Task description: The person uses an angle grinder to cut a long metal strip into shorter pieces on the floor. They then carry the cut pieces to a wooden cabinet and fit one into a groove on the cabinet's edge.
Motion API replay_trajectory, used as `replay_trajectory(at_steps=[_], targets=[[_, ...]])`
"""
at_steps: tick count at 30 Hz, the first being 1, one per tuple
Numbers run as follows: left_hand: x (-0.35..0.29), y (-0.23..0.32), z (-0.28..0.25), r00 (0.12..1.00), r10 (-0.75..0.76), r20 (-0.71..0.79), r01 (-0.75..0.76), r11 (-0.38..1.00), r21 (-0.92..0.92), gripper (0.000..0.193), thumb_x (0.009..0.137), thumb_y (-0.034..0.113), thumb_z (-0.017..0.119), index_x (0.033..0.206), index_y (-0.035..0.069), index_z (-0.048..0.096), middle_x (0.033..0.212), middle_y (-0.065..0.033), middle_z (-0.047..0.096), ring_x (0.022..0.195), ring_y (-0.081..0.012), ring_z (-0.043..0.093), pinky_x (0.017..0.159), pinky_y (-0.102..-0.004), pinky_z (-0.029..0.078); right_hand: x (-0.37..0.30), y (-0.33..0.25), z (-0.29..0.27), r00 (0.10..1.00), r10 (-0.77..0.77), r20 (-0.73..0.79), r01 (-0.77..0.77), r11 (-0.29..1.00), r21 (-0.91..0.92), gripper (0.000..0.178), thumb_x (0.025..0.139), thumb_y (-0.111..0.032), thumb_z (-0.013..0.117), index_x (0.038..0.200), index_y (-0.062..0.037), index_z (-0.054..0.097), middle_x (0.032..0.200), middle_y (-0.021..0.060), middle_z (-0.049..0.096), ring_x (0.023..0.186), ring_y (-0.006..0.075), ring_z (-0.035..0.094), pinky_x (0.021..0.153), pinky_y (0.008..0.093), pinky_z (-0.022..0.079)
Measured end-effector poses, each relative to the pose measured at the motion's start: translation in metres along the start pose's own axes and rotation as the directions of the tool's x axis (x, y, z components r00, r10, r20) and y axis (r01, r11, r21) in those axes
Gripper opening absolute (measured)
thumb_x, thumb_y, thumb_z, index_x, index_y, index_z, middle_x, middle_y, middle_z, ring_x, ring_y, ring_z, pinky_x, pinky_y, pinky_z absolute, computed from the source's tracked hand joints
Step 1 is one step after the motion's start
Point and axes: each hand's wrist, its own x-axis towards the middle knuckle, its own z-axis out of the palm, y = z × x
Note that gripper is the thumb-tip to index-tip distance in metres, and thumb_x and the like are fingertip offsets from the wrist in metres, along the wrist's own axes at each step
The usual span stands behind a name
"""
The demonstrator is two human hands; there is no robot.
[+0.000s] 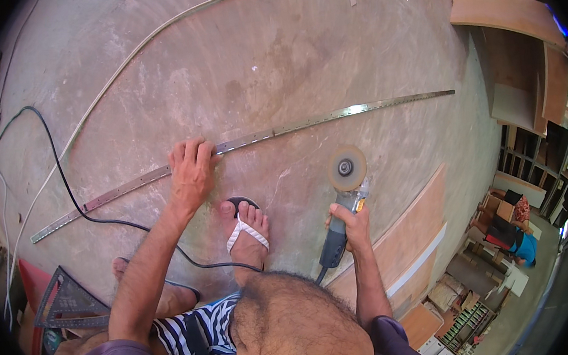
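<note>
A long, thin metal strip (306,123), jointed and holed like a piano hinge, slants across the concrete floor from lower left to upper right. My left hand (191,173) is closed over it left of its middle, fingers curled over the far edge. My right hand (354,224) grips the body of a grey angle grinder (333,246). The grinder's round disc (356,157) points away from me, on the near side of the strip and apart from it. Whether the disc is spinning I cannot tell.
My foot in a white-strapped flip-flop (247,237) is just short of the strip. A black cord (107,221) crosses its left end; a pale cable (115,70) curves beyond. A black set square (67,305) lies lower left. Wooden boards (402,235) lie right; people sit farther off.
</note>
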Motion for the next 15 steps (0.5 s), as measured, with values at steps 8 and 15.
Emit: replay_trajectory(at_steps=[8, 15], targets=[[0.02, 0.002, -0.01, 1.0, 0.002, 0.026, -0.002, 1.0, 0.0, 0.041, 0.095, 0.013, 0.077, 0.134, 0.017, 0.068, 0.124, -0.0076, 0.064, 0.116, -0.033, 0.058, 0.099, -0.0487, 0.044, 0.015, -0.02, 0.022, 0.994, -0.108, 0.031, 0.111, 0.986, -0.125, 0.037, 0.088, -0.016, 0.086, 0.113, 0.0014, 0.066, 0.084, 0.0086, 0.071, 0.064, 0.0192, 0.072, 0.058, 0.0355, 0.06], [0.04, -0.021, -0.027, 0.964, 0.204, 0.17, -0.233, 0.958, 0.168, 0.064, 0.099, 0.009, 0.064, 0.154, 0.042, 0.064, 0.129, -0.0016, 0.058, 0.12, -0.0262, 0.054, 0.105, -0.0461, 0.042, 0.035, -0.048, 0.059, 0.971, -0.203, 0.126, 0.23, 0.939, -0.257, 0.051, 0.085, -0.018, 0.09, 0.123, 0.0023, 0.063, 0.087, 0.007, 0.072, 0.067, 0.0165, 0.071, 0.06, 0.0342, 0.057]])
